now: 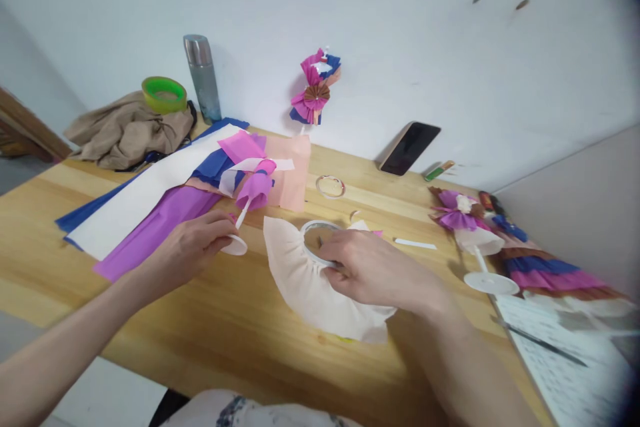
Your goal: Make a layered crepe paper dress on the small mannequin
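My left hand (209, 239) is closed at the foot of a small white stand (242, 217), its fingertips by the stem and round base. Purple and pink crepe paper (255, 188) wraps the top of this stand, which leans over the paper pile. My right hand (363, 261) is closed on the rim of a roll of tape (303, 229), with fingers reaching into its ring. A gathered strip of white crepe paper (296, 287) fans out under and around the roll, partly hidden by that hand.
Crepe paper sheets (125, 207) lie at left, behind them a cloth (133, 130), green tape (165, 95) and flask (203, 80). A phone (410, 148) leans on the wall. A bracelet (330, 186) lies mid-table. Paper-dressed stands (484, 273) and a written sheet with pen (545, 343) are right.
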{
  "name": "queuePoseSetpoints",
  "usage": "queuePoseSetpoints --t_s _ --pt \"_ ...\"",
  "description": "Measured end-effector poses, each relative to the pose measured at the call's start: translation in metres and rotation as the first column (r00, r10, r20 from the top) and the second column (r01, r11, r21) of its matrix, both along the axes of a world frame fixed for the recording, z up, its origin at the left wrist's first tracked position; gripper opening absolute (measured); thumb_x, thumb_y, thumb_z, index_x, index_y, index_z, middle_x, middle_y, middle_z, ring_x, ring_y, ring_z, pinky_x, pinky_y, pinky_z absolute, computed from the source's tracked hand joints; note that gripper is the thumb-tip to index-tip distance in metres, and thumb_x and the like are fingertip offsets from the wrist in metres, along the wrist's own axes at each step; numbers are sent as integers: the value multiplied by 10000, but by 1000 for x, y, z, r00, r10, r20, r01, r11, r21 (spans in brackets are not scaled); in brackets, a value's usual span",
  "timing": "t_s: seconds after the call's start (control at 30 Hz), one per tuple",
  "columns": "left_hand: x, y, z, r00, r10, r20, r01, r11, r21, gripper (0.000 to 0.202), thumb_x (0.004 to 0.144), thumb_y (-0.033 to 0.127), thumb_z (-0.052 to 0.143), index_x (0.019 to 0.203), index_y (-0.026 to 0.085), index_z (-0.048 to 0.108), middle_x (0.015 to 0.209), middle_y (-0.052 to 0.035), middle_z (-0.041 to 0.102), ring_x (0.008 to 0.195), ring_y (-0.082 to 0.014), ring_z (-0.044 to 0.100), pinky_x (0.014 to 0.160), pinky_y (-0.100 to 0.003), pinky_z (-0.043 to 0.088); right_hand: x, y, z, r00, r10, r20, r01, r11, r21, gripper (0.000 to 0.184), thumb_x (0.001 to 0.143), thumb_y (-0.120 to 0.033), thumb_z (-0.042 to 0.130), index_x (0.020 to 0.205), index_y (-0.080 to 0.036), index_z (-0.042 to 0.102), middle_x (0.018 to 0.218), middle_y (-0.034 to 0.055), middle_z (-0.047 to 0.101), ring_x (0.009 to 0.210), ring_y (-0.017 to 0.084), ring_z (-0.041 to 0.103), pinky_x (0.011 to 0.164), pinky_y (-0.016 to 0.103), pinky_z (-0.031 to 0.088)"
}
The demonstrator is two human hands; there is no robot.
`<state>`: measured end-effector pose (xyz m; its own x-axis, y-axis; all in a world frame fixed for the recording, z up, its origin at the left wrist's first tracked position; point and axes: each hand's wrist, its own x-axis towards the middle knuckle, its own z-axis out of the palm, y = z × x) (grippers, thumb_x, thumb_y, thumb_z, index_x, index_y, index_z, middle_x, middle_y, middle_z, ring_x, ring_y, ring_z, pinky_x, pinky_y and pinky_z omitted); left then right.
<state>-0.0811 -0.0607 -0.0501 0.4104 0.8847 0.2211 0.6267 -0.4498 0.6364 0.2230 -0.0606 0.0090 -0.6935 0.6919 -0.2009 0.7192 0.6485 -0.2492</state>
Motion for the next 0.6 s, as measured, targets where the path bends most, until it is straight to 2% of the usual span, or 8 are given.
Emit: queuePoseSetpoints --t_s 0.13,0.3,0.43,0.6 --pt "11 2 14 998 -65 -2 65 998 17 212 902 221 502 931 226 713 1004 -49 697 896 -179 649 774 -242 467 1 2 2 998 -40 40 37 998 59 148 688 -87 459 594 -184 398 607 -4 474 562 109 338 553 290 206" --pt "24 5 38 988 -144 56 143 989 22 269 889 200 498 980 247 747 943 -39 733 842 -178 666 719 -233 471 3 2 2 999 -30 14 28 993 111 143 684 -75 472 587 -178 452 609 3 485 575 116 375 580 290 237" --pt "34 7 49 980 -128 150 134 990 -32 255 830 181 577 973 263 771 917 -32 755 829 -196 680 719 -241 480 3 0 2 1000 3 -2 -3 992 128 164 693 -77 492 561 -173 477 607 7 485 590 124 397 594 292 264" --pt "41 9 54 972 -86 220 101 993 -59 285 778 172 647 1015 270 771 906 -27 770 794 -197 693 694 -234 495 -1 -3 4 993 110 -31 -104 983 154 157 709 -82 506 583 -173 526 626 -2 475 605 129 381 618 291 317"
